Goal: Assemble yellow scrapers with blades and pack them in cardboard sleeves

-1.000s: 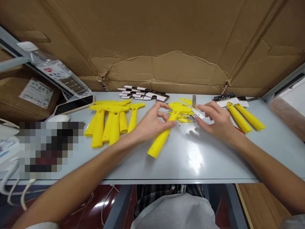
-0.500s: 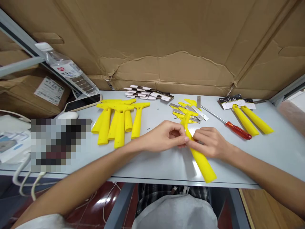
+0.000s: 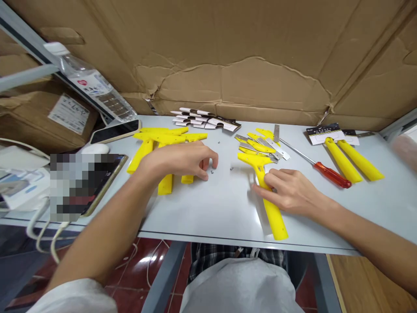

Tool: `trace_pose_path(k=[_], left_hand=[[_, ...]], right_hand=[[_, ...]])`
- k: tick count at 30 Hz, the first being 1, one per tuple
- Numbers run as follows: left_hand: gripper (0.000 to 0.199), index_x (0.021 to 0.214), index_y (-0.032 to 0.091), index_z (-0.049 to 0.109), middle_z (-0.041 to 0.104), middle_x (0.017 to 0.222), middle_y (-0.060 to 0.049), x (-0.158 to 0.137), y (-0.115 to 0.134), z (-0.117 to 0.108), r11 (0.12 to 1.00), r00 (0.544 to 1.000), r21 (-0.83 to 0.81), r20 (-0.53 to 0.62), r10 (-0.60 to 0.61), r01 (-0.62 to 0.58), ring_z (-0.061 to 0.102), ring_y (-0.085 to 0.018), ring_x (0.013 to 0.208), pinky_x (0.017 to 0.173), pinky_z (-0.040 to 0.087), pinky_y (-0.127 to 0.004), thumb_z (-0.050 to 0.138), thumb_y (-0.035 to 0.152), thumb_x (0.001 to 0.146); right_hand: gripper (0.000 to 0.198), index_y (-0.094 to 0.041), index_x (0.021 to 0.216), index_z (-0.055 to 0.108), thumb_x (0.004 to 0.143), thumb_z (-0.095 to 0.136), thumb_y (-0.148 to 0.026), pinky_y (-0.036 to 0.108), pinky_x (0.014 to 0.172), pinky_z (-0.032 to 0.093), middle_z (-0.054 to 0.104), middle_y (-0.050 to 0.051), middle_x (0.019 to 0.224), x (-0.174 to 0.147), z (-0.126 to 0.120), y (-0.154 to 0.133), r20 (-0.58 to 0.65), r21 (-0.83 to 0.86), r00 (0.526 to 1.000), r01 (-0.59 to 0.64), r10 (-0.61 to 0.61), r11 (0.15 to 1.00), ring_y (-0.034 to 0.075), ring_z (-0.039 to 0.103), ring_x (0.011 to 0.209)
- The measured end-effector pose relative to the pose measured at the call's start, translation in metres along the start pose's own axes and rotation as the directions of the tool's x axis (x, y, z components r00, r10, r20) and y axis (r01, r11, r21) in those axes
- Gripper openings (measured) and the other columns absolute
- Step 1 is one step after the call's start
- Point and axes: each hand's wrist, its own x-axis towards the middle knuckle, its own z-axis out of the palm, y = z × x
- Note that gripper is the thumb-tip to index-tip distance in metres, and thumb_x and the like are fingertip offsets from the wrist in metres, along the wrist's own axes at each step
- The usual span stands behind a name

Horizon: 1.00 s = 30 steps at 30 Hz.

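My right hand [image 3: 291,191] is closed around a yellow plastic scraper handle [image 3: 273,217], its T-shaped head pointing away from me. Beside a small screw [image 3: 212,172] on the table, my left hand [image 3: 185,158] hovers with thumb and fingers curved but apart, holding nothing visible. Another screw [image 3: 231,168] lies between the two hands. Under and behind my left hand is a group of yellow scraper handles [image 3: 165,184], partly hidden by it. Thin metal blades [image 3: 283,151] and small yellow plastic pieces [image 3: 260,145] are heaped just beyond the held handle.
A red-handled screwdriver [image 3: 332,174] lies right of the blades. Farther right are carded yellow scrapers [image 3: 343,161]. Folded cards [image 3: 208,121] sit at the back before a cardboard wall [image 3: 241,34]. At left are phones [image 3: 115,130], a bottle [image 3: 94,87] and white cables [image 3: 37,224].
My left hand has left the held handle and moved left to the screw near the handle group. My right hand keeps hold of the handle, whose head now lies in plain view.
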Motion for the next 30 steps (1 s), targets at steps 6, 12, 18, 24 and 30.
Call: trace_pose_path(k=[6, 12, 18, 24, 30], left_hand=[[0.010, 0.084, 0.030, 0.080, 0.078, 0.080, 0.001, 0.015, 0.003, 0.009, 0.986, 0.989, -0.080, -0.038, 0.145, -0.148, 0.072, -0.021, 0.080, 0.078, 0.048, -0.032, 0.070, 0.030, 0.085], [0.021, 0.094, 0.024, 0.079, 0.081, 0.092, -0.004, 0.034, 0.020, 0.027, 0.969, 0.948, -0.004, -0.207, 0.241, -0.247, 0.071, -0.021, 0.084, 0.083, 0.048, -0.034, 0.058, 0.026, 0.096], [0.026, 0.103, 0.019, 0.077, 0.080, 0.092, -0.006, 0.030, 0.045, 0.029, 0.965, 0.874, -0.154, -0.471, 0.116, -0.211, 0.069, -0.019, 0.078, 0.076, 0.050, -0.032, 0.061, 0.040, 0.100], [0.024, 0.096, 0.022, 0.079, 0.080, 0.086, -0.002, 0.018, 0.043, 0.020, 0.937, 0.958, -0.206, -0.014, 0.285, -0.282, 0.069, -0.018, 0.075, 0.070, 0.050, -0.030, 0.060, 0.035, 0.098], [0.028, 0.114, 0.019, 0.075, 0.079, 0.118, -0.009, 0.035, 0.046, 0.043, 0.938, 0.876, -0.136, -0.421, 0.237, -0.319, 0.071, -0.023, 0.101, 0.096, 0.053, -0.040, 0.053, 0.027, 0.099]], right_hand=[[0.011, -0.015, 0.097, 0.064, 0.104, 0.055, -0.015, 0.032, 0.068, 0.018, 0.057, 0.005, 0.086, -0.005, 0.002, -0.008, 0.114, 0.081, 0.993, -0.013, 0.004, 0.997, 0.012, 0.039, 0.076], [0.010, -0.015, 0.091, 0.060, 0.101, 0.058, -0.014, 0.033, 0.065, 0.016, 0.059, 0.006, 0.091, -0.008, 0.008, -0.017, 0.166, 0.096, 0.986, 0.003, -0.019, 0.995, 0.013, 0.043, 0.076], [0.010, -0.014, 0.093, 0.062, 0.101, 0.055, -0.012, 0.032, 0.065, 0.016, 0.058, 0.006, 0.091, -0.009, 0.009, -0.019, 0.156, 0.063, 0.988, -0.026, 0.016, 0.998, 0.014, 0.043, 0.077], [0.016, -0.014, 0.086, 0.056, 0.102, 0.055, -0.013, 0.032, 0.065, 0.015, 0.058, 0.006, 0.090, -0.009, 0.007, -0.023, 0.160, 0.099, 0.987, -0.016, 0.000, 0.995, 0.013, 0.042, 0.076], [0.012, -0.015, 0.087, 0.059, 0.099, 0.058, -0.013, 0.032, 0.064, 0.016, 0.056, 0.005, 0.088, -0.007, 0.006, -0.024, 0.139, 0.084, 0.990, -0.018, 0.006, 0.996, 0.015, 0.042, 0.076]])
